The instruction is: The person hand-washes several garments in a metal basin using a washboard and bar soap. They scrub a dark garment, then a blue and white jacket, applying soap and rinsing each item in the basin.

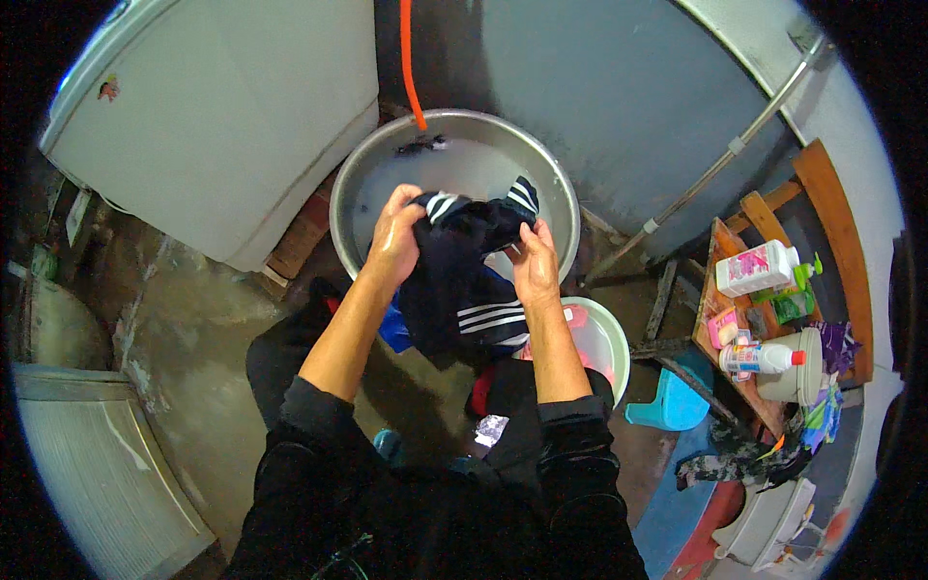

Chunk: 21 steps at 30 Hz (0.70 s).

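Note:
Between my two hands hangs a dark navy garment with white stripes on its edges. My left hand is closed on its upper left part, and my right hand grips the upper right, near a striped end. The cloth droops over the near rim of a large metal basin. Cloudy water lies in the basin, with a small dark item at its far left. Something blue shows below the garment; its kind is unclear.
An orange hose runs down into the basin. A pale green tub with pinkish contents stands by my right forearm. Beyond are a blue plastic scoop and a wooden chair bearing several bottles. A large white appliance stands left.

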Each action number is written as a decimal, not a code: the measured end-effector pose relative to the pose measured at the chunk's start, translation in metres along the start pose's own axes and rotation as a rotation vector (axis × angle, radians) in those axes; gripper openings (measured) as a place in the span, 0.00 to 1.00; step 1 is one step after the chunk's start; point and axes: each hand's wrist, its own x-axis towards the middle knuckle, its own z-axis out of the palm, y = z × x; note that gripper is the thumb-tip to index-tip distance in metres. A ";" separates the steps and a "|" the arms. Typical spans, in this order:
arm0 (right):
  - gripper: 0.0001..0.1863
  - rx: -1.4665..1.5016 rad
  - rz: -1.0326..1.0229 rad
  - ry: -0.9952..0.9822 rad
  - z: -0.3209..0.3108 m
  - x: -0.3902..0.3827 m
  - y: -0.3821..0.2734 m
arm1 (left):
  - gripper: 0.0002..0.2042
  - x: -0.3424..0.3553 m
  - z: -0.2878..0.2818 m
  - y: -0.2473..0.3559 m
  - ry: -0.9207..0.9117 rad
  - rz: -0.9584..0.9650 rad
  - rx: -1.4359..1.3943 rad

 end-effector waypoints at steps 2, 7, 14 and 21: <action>0.13 0.020 -0.047 -0.032 0.001 0.003 -0.007 | 0.13 0.002 0.042 0.012 0.067 0.061 0.160; 0.16 -0.043 -0.087 -0.041 0.052 -0.001 -0.034 | 0.34 0.018 0.096 0.033 -0.122 0.378 0.948; 0.12 -0.272 -0.071 -0.148 0.040 0.015 -0.036 | 0.31 0.048 0.099 0.058 -0.387 -0.092 1.135; 0.14 -0.416 0.105 0.258 0.010 -0.002 0.001 | 0.16 0.102 0.055 0.024 0.156 0.130 1.041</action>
